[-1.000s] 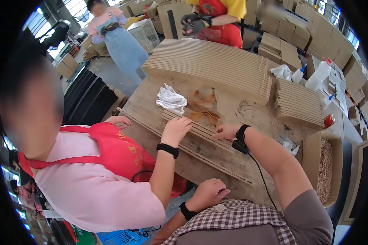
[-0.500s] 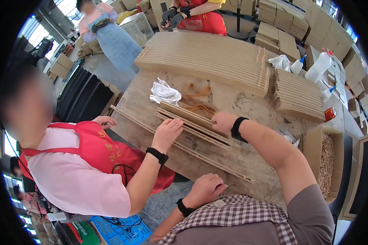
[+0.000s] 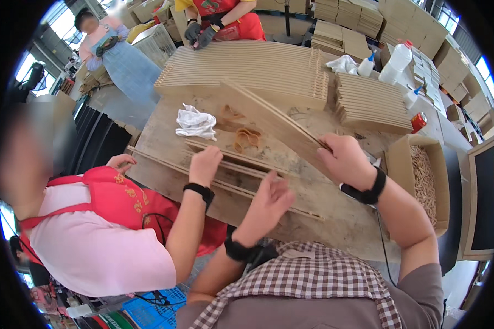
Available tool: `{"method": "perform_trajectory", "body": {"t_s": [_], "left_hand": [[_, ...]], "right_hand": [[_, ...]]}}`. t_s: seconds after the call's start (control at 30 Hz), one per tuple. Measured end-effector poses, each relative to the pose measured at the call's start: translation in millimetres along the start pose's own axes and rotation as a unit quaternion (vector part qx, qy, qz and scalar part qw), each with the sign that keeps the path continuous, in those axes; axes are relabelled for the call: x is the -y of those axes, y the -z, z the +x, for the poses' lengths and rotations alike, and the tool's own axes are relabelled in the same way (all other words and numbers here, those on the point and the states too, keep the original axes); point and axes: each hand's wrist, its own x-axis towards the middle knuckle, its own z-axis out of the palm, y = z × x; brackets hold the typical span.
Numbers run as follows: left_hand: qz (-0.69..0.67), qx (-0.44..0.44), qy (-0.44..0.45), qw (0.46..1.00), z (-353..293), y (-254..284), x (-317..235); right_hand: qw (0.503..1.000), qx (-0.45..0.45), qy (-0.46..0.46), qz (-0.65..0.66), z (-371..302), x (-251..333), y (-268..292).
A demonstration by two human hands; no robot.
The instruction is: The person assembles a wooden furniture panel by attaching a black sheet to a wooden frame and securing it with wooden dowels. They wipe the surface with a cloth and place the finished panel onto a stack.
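**Your right hand point(image 3: 350, 160) holds a long board point(image 3: 285, 127) aslant over the tabletop point(image 3: 348, 233)**

The grip of your right hand is closed around the board's near right end, thumb and fingers on either side of it. From there the board slants away to the upper left. Its far end shows in front of the long stack of boards point(image 3: 241, 68); you cannot tell from this angle whether the two touch.

Your left hand point(image 3: 269, 202) has a loose, partly spread grip with nothing visible in it. It is at the right part of the narrow boards point(image 3: 247, 170), but blur hides whether your fingertips touch them. A longer strip point(image 3: 233, 186) lies on your side of those boards.

The co-worker on your left, in a red apron point(image 3: 127, 197), has a right hand point(image 3: 206, 164) on the narrow boards and a left hand point(image 3: 122, 163) near the strip's far left end.

Beyond the narrow boards are a crumpled white cloth point(image 3: 195, 122) and some brown bands point(image 3: 247, 140). A shorter stack point(image 3: 370, 101) stands to the right of the long one, with a red can point(image 3: 419, 122) just beside it. To the right of your right hand, a cardboard box point(image 3: 399, 170) holds many small wooden pegs point(image 3: 422, 175).
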Motion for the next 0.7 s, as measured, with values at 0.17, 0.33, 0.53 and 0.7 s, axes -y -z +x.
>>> {"method": "perform_trajectory", "body": {"t_s": [0.17, 0.33, 0.53, 0.7], "left_hand": [[-0.117, -0.005, 0.012, 0.993, 39.9, -74.4, -47.6], [-0.074, 0.023, 0.062, 0.995, 56.1, -101.5, -37.6], [-0.025, 0.185, 0.039, 0.982, 46.6, -121.1, -58.9], [0.064, 0.293, -0.072, 0.951, 47.3, -122.1, -58.2]], "right_hand": [[0.997, -0.065, -0.025, -0.040, -81.3, 24.0, 18.3], [0.995, -0.035, -0.004, 0.097, -123.9, 10.3, 28.9], [0.809, 0.114, -0.095, 0.568, -164.3, -39.0, 13.7], [0.705, 0.128, -0.085, 0.693, -159.9, -42.1, -20.3]]}}
